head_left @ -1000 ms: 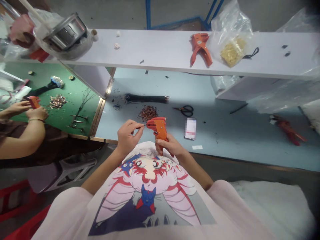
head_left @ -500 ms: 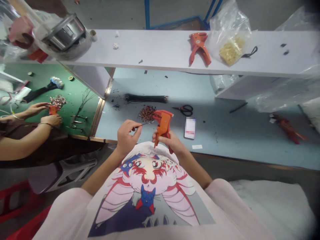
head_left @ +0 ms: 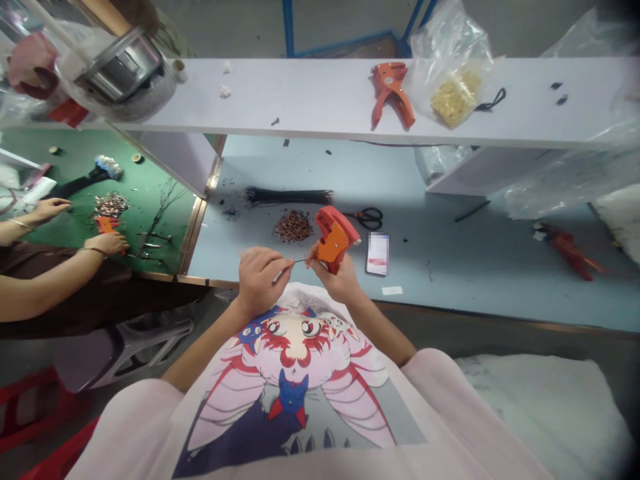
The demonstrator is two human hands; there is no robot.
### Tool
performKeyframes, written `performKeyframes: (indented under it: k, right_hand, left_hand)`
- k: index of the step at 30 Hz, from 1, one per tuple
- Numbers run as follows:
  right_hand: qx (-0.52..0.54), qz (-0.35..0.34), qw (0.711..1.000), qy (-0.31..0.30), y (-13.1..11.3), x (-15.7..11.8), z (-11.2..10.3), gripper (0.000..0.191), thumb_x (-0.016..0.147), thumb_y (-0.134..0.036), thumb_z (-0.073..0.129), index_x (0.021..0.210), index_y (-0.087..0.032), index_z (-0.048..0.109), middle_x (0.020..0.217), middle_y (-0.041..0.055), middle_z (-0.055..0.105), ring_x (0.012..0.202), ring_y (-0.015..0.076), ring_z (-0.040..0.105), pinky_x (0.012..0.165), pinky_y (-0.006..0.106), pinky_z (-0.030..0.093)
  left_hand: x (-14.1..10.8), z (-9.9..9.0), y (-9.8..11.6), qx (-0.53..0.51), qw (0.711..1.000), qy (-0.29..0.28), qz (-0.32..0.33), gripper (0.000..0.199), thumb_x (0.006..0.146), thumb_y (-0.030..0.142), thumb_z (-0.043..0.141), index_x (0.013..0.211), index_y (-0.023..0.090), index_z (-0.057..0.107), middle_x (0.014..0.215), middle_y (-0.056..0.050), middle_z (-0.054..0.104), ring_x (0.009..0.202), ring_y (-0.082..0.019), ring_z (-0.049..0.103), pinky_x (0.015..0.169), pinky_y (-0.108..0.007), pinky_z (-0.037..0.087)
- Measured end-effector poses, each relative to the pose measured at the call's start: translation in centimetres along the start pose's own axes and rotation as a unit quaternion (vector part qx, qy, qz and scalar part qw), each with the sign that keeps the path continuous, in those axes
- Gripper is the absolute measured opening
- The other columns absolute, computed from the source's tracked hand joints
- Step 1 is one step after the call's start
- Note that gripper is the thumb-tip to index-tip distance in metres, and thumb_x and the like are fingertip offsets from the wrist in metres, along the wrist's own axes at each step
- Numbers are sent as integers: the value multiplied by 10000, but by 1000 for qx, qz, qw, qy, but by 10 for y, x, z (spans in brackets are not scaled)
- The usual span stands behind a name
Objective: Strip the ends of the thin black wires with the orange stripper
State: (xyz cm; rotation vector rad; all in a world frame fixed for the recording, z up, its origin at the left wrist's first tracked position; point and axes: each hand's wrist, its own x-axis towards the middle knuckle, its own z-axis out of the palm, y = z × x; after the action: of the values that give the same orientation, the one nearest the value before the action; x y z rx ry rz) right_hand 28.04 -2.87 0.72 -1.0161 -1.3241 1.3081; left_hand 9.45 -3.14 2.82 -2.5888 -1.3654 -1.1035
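My left hand (head_left: 263, 277) pinches a thin dark wire (head_left: 300, 261) in front of my shirt. The wire's other end reaches the fingertips of my right hand (head_left: 343, 279). That same right hand is closed around orange wire strippers (head_left: 336, 241), their head pointing up and away from me. Just beyond lies a heap of copper-coloured wire scraps (head_left: 293, 227). Behind the heap, a bundle of black wires (head_left: 290, 196) stretches sideways across the blue tabletop. Black-handled scissors (head_left: 369, 218) lie to the right of the strippers, their blades partly hidden.
A phone (head_left: 377, 253) and a white paper slip (head_left: 393, 291) lie right of my hands. Another orange stripper (head_left: 393, 93) and a bag of yellow pieces (head_left: 457, 97) sit on the white shelf (head_left: 310, 100). Red-handled pliers (head_left: 570, 250) lie far right. A co-worker's hands (head_left: 107, 243) are at the green table.
The strippers have turned upward, away from the wire. My hands have come closer together, and the wire now spans between their fingertips. The co-worker's far hand has drawn back from the orange tool.
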Motion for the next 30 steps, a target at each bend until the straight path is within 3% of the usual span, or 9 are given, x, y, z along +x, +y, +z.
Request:
performKeyframes:
  k: [5,10,12,14,16,20,24,30]
  right_hand:
    - [-10,-33,999,17,2,1,2,104,804,-279,573,788,-188,526,729,15,530,658,149,504,620,299,440]
    - [-20,-37,997,66,7,2,2,60,782,-237,561,775,-192,521,718,9,525,628,137,495,602,291,436]
    - [-33,-30,992,117,10,4,-6,55,774,-224,569,786,-195,523,721,7,523,616,131,488,588,285,440]
    - [-33,-25,984,175,12,5,-21,63,781,-225,574,816,-198,528,744,10,526,635,136,507,598,286,458]
    - [-21,-24,978,205,15,5,-39,80,794,-235,577,848,-201,530,772,13,533,674,146,539,636,301,481]
    - [-60,-2,980,189,25,2,-61,91,779,-225,583,850,-194,534,744,2,538,655,143,534,657,307,471]
    - [-160,31,975,152,44,-1,-56,97,752,-214,552,841,-187,524,749,10,545,656,150,506,647,300,431]
    - [-299,79,947,86,78,8,-37,174,764,-240,488,926,-192,528,761,22,578,652,173,519,643,290,400]
  left_hand:
    - [3,1,3,-31,998,-48,-6,46,802,181,587,794,192,630,746,-39,652,753,-169,555,726,-315,402]
    - [3,3,3,-39,998,-32,-46,70,815,170,560,764,172,608,726,-53,631,739,-171,530,725,-312,413]
    - [0,-2,-6,-29,996,-7,-88,70,810,171,562,763,168,614,730,-51,629,743,-168,528,729,-305,414]
    - [-5,-10,-20,-30,983,34,-180,73,804,198,574,764,168,628,728,-38,619,721,-152,525,699,-282,413]
    - [-12,-18,-35,-83,948,71,-299,85,787,243,602,770,171,644,714,-14,608,672,-124,519,649,-249,409]
    - [-23,-21,-52,-274,829,106,-475,141,699,297,683,742,166,658,612,28,564,570,-83,479,570,-210,383]
    - [-24,-12,-47,-410,742,97,-521,166,667,306,718,685,156,647,558,36,522,541,-64,441,539,-194,348]
    - [-21,-10,-36,-488,684,81,-536,202,638,316,754,686,152,648,587,17,566,553,-62,461,549,-190,353]
